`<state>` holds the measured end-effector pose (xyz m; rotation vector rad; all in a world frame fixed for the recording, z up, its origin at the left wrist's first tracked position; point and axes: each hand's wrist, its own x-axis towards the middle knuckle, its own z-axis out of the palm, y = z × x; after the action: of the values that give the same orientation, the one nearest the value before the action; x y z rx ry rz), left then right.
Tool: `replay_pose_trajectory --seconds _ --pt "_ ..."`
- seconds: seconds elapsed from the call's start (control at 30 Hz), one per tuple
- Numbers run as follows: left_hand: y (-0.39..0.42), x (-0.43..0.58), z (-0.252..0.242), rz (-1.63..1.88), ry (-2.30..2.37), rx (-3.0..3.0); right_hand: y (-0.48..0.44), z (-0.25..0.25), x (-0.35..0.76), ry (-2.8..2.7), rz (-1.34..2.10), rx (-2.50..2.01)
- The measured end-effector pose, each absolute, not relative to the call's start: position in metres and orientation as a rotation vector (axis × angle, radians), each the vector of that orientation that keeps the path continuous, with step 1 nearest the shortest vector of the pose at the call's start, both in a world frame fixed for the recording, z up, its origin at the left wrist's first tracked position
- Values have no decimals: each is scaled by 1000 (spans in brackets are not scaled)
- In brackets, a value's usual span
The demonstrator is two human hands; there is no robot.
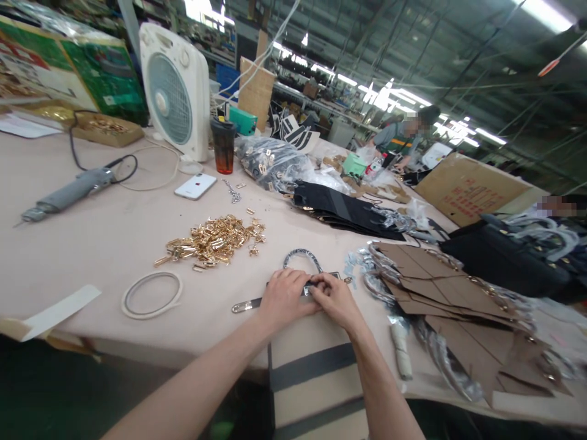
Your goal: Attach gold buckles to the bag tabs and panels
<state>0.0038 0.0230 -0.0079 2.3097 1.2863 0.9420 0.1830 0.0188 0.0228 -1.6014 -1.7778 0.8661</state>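
A beige bag panel with dark stripes [314,363] hangs over the table's front edge, its top lying on the table. From that top rises a looped handle in clear wrap [302,252]. My left hand [285,297] is closed over the dark upper edge, its thumb reaching to the right. Beside it my right hand [334,298] has its fingertips pinched together at the same edge; whatever sits between them is too small to name. A dark strap with a metal end [245,305] sticks out left of my left hand. A small metal clasp [348,280] shows at the right.
A pile of gold-coloured hardware [215,239], a tape roll [152,294], a phone [195,186] and an electric screwdriver [68,194] lie leftward. Behind stand a fan [172,91] and a cup [223,146]. Brown bag panels [440,278] are stacked right. A person [401,137] works farther back.
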Motion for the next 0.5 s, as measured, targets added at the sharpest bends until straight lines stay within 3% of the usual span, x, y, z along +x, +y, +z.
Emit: replay_pose_trajectory --seconds 0.1,0.27,0.37,0.5 --pt "23 4 -10 920 1304 2327 -7 31 204 -1493 774 -1515" --pt "22 3 -6 875 1299 2394 -64 43 289 -1092 242 -1702" --pt "23 10 6 824 1241 2500 -92 33 333 -1161 -3 -1990" --pt "29 33 19 716 1087 2588 -108 3 352 -1407 6 -2311"
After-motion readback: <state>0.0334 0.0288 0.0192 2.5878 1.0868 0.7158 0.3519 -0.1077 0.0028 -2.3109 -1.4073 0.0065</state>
